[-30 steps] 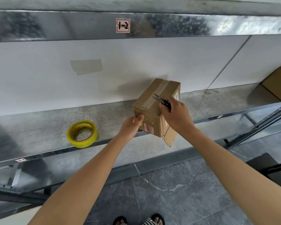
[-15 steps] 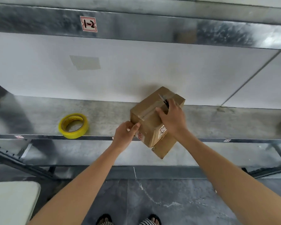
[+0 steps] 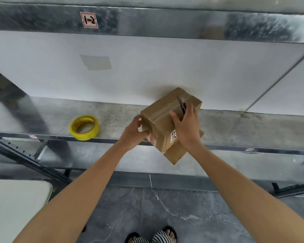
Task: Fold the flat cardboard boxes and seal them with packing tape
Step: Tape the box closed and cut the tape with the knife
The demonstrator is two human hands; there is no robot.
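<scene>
Nearest: striped sandals [image 3: 152,236] on grey floor. L hand [image 3: 132,133] cups cardboard box [image 3: 162,123] at its L corner, fingers curled on it. R hand [image 3: 187,128] lies on box top, closed w/ small cutter [image 3: 182,106] pinched in fingers, blade on taped seam. Box sits tilted at front edge of metal shelf [image 3: 235,127], one flap hanging below. Yellow tape roll [image 3: 84,128] lies flat to the L, well apart. Far: beam label "1-2" [image 3: 89,20].
</scene>
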